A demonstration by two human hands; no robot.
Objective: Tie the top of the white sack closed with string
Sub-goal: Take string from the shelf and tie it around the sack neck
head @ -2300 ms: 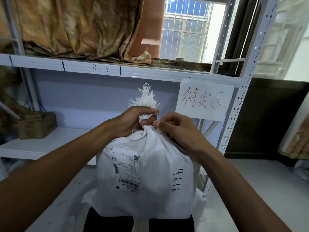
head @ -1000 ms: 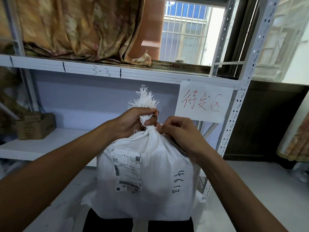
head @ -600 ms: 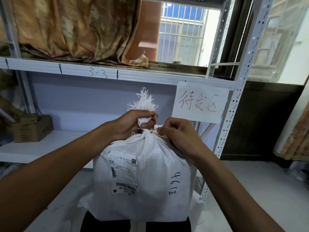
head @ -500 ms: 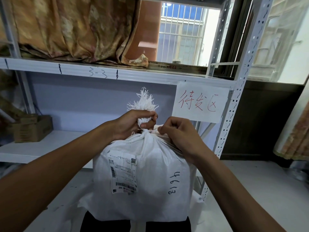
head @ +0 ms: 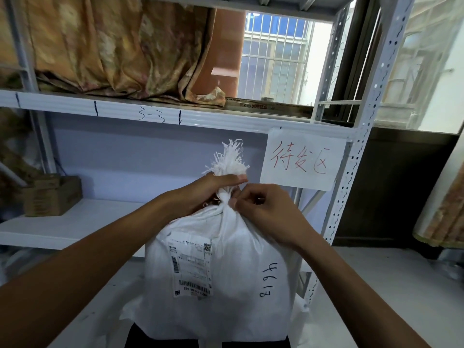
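Observation:
A full white woven sack (head: 233, 267) stands upright in front of me, with a shipping label and "4618" handwritten on its side. Its top is gathered into a narrow neck (head: 224, 197), and a frayed white tuft (head: 229, 159) sticks up above it. My left hand (head: 208, 192) is closed around the neck just under the tuft. My right hand (head: 266, 207) pinches at the neck from the right side with thumb and fingertips. The string itself is too thin and too hidden by my fingers to make out.
A white metal shelving rack (head: 351, 184) stands right behind the sack, with a paper sign (head: 302, 159) in red writing. A cardboard box (head: 50, 194) sits on the lower shelf at left. Patterned fabric (head: 108, 46) lies on the upper shelf. Grey floor (head: 389, 285) lies to the right.
My right hand has shifted in closer to the sack's neck and its fingertips now pinch right at it. My left hand keeps its grip under the tuft.

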